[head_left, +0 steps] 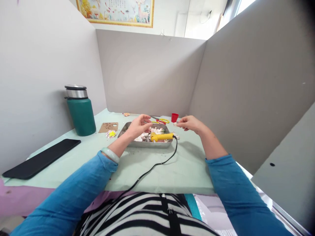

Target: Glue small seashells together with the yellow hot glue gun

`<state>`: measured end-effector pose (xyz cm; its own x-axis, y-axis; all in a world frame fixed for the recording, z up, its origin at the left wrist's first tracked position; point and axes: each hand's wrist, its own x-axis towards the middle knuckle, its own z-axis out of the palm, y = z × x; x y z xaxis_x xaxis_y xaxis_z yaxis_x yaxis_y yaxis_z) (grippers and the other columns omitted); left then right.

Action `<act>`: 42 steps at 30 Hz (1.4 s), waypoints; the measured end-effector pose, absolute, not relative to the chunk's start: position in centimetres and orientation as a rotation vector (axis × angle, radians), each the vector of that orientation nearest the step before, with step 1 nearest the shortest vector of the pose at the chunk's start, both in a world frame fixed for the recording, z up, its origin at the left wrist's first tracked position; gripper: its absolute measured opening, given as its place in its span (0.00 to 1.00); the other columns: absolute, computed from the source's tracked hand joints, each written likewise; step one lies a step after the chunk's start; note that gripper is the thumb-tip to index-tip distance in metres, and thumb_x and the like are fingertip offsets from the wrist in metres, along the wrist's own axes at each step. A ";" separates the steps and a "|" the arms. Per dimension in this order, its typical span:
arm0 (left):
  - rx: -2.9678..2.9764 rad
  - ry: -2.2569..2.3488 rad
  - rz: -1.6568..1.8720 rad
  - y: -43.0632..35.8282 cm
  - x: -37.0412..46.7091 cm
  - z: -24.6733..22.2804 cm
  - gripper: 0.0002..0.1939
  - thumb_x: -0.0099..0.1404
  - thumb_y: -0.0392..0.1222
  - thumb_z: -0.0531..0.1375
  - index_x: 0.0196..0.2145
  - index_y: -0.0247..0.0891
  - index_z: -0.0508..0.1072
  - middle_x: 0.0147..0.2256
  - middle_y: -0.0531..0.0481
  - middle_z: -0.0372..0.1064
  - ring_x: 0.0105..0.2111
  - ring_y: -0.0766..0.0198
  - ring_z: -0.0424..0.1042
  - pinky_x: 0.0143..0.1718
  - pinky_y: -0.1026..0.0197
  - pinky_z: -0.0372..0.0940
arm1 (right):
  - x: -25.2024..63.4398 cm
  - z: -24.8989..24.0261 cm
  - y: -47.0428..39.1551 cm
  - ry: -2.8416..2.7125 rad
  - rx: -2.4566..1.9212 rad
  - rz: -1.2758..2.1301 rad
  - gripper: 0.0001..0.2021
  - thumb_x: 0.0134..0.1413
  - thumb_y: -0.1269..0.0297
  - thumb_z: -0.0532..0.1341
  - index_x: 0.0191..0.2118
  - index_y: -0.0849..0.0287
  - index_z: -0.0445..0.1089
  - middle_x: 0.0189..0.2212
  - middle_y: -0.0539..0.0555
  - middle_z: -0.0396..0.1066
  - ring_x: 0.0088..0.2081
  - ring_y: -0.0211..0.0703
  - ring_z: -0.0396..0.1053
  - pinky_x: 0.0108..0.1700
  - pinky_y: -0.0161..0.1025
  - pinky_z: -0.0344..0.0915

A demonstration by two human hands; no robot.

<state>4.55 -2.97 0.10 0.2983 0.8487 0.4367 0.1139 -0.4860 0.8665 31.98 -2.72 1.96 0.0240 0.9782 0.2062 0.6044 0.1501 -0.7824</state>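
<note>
On the table (189, 173), covered in pale green, are carried a green flask (81, 116), black mat (44, 157), brown card (105, 127), yellow flower-shaped piece (112, 133), metal tray (150, 145), black cord (155, 165), red cup (174, 117) and, beyond the tray, scissors (161, 121).

One head-worn camera is looking forward and down from above the person's black-and-white striped garment (147, 218), which is filling the bottom edge at close range. The left sleeve (69, 188) and right sleeve (243, 196) are running in from the lower corners, leading to the left hand (140, 126) and right hand (190, 124) at middle distance. The lens is facing the back partition panel (150, 72), with the left panel (44, 62) and right panel (258, 82) flanking it, and is reaching over the top to a framed picture (118, 11) beyond.
</note>
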 end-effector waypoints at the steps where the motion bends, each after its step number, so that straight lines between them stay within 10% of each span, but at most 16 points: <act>1: 1.816 0.868 1.250 -2.8 4.5 0.0 0.19 0.55 0.43 0.62 0.43 0.35 0.65 0.39 0.45 0.69 0.23 0.71 0.69 0.26 0.63 0.69 | 32.8 1.7 -2.4 -1.670 -1.601 0.645 0.14 0.34 0.57 0.70 0.23 0.62 0.69 0.22 0.52 0.66 0.26 0.36 0.62 0.24 0.33 0.60; 31: 1.836 0.944 1.243 -2.3 4.3 -0.2 0.19 0.53 0.42 0.63 0.42 0.35 0.66 0.30 0.50 0.70 0.20 0.69 0.69 0.24 0.64 0.67 | 32.2 -1.8 0.0 -1.672 -2.052 0.615 0.10 0.32 0.66 0.69 0.19 0.60 0.67 0.11 0.45 0.55 0.15 0.30 0.50 0.15 0.32 0.46; 42: 1.941 1.023 1.311 -1.6 4.0 -0.5 0.11 0.53 0.46 0.62 0.29 0.36 0.66 0.19 0.53 0.68 0.17 0.68 0.67 0.18 0.68 0.57 | 32.8 -2.1 0.9 -1.642 -1.974 0.468 0.07 0.40 0.64 0.66 0.25 0.61 0.70 0.19 0.51 0.66 0.21 0.35 0.63 0.18 0.30 0.53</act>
